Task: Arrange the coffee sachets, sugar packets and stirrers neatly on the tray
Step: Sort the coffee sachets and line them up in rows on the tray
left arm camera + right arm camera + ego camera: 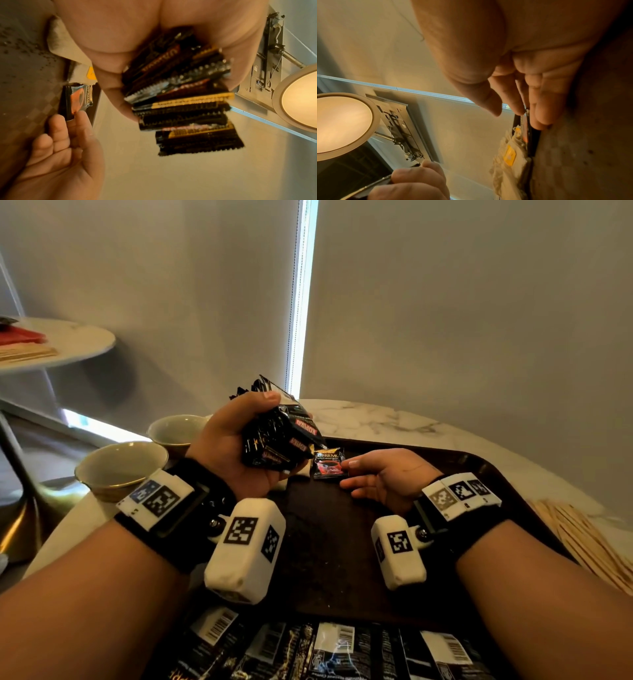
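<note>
Left hand (233, 450) clutches a bundle of coffee sachets (277, 436); right hand (383, 477), fingers loose, touches one sachet (328, 465) on the tray (329, 542); next, lay another beside it.

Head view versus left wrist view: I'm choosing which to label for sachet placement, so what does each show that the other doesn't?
Only the head view shows the row of long sachets at the tray's near edge, the wooden stirrers right of it, and two bowls.

Only the left wrist view shows a ceiling lamp.

Both show the left hand gripping a sachet bundle, and the right hand fingertips touching the single Supremo sachet.
</note>
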A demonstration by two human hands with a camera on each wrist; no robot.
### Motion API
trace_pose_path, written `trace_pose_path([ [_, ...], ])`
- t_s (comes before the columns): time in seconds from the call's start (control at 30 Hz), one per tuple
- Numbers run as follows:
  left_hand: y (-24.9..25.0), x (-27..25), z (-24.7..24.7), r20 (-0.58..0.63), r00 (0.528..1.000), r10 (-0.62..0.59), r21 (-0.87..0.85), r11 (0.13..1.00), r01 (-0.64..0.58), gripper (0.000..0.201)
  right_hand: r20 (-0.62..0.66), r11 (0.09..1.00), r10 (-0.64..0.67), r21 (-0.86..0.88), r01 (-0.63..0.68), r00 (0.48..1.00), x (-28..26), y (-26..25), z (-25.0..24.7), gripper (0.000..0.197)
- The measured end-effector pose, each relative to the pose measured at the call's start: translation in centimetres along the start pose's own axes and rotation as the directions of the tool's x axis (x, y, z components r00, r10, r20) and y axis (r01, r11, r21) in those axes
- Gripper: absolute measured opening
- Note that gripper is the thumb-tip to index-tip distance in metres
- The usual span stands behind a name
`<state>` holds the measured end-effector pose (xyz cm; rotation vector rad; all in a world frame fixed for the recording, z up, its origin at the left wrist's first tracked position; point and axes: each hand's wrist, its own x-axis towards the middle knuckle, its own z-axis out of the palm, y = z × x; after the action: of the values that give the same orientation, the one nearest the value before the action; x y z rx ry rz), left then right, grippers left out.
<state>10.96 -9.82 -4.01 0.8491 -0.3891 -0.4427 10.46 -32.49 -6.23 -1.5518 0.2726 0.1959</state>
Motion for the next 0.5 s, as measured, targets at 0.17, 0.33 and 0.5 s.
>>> trace_pose_path([
  [0.17,0.28,0.29,-0.81,-0.012,1.0,0.018,-0.001,1.0,-0.018,0.07,-0.005,1.0,0.012,-0.011,-0.012,1.0,0.27,-0.02,-0.24,0.027],
  [0.33,0.13,0.54,-0.81,0.009,1.0,-0.011,0.015,1.0,0.011,0.078,-0.015,1.0,0.013,-0.003,-0.013,1.0,0.54,0.07,-0.16,0.033],
  [0.5,-0.03,0.52,-0.88,-0.008,1.0,-0.016,0.022,1.0,0.016,0.098,-0.012,1.0,0.007,-0.013,-0.007,1.0,0.51,0.1,-0.16,0.037],
])
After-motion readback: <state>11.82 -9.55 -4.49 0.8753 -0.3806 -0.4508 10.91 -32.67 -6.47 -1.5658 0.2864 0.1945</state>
